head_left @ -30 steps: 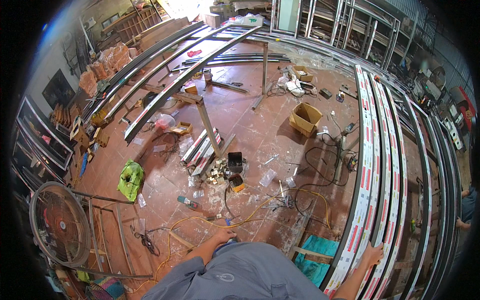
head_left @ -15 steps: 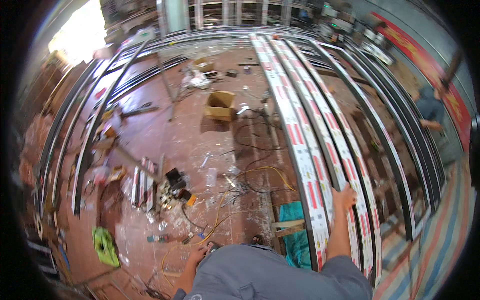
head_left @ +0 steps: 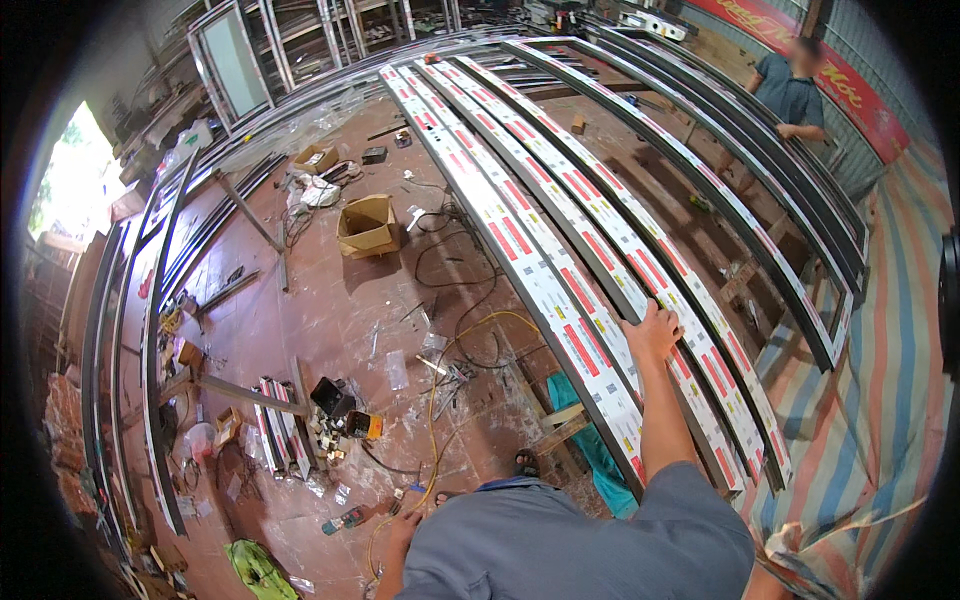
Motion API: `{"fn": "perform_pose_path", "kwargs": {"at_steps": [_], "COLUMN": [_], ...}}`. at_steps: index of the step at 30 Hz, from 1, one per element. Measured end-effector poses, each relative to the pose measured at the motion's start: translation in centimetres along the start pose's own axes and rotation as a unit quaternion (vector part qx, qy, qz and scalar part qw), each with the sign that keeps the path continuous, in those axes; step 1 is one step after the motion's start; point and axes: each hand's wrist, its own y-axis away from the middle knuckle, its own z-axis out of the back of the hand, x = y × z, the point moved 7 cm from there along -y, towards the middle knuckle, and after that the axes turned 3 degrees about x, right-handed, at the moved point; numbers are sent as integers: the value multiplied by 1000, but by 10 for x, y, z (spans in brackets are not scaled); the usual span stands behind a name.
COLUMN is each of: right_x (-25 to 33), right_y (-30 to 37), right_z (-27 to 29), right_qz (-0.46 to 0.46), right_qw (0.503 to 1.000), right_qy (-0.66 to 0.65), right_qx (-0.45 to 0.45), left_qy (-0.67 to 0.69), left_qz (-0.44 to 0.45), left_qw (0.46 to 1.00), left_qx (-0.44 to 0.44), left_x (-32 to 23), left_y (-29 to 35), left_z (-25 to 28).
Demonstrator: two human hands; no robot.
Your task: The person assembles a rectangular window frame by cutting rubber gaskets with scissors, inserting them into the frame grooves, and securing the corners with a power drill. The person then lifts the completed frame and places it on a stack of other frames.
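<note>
Several long dark profiles covered in white and red protective film run away from me, side by side, on supports. My right hand (head_left: 653, 333) is closed over one film-covered profile (head_left: 592, 245) in the middle of the row, thumb on its left side and fingers toward its right. To its left lies a wider film-covered profile (head_left: 505, 232). Low beside my body hangs my left hand (head_left: 402, 528), partly hidden by my grey shirt. Its fingers are too hidden to judge, and I see nothing held there.
Dark frames (head_left: 740, 190) lie right of the profiles, with another person (head_left: 790, 95) beyond them. A striped sheet (head_left: 880, 320) hangs at right. On the floor are a cardboard box (head_left: 368, 228), a yellow cable (head_left: 437, 440), a power tool (head_left: 343, 520) and a green bag (head_left: 258, 572).
The view has swung right, so the floor items and profiles sit further left. My right hand stays on its profile. The other person shows more fully.
</note>
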Motion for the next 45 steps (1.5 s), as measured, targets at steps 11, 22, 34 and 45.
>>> {"fn": "perform_pose_path", "kwargs": {"at_steps": [11,22,34,45], "right_x": [2,-7,-129,-184], "right_y": [0,1,-84,-143], "right_z": [5,11,39,14], "right_qz": [8,5,-90,14], "right_qw": [1000,998,981,996], "right_qy": [-15,-55,-85,-57], "right_qx": [-12,-24,-147,61], "left_qy": [-59,-122,-65,-115], "left_qz": [-32,-76,-66,-159], "left_qw": [997,988,995,980], "left_qx": [22,56,48,16], "left_x": [-34,-69,-96,-76], "left_y": [5,-10,-9,-2], "left_z": [8,-6,10,-38]}}
